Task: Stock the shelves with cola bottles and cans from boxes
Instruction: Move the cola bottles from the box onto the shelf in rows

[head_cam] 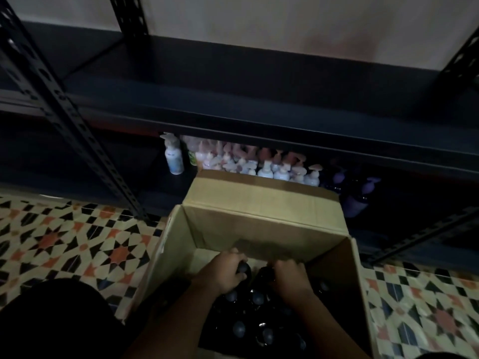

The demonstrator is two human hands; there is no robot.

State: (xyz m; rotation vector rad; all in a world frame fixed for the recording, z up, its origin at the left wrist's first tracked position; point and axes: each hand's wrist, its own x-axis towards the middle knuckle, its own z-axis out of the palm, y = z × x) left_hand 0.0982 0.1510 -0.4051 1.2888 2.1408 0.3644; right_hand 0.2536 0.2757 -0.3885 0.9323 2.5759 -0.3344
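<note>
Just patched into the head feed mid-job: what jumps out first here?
Centre-bottom, an open cardboard box sits on the patterned tile floor, with the left hand and right hand each gripping a dark cola bottle inside it. Behind the box, pale pump bottles crowd the low shelf, while the dark shelf above looks bare.
</note>
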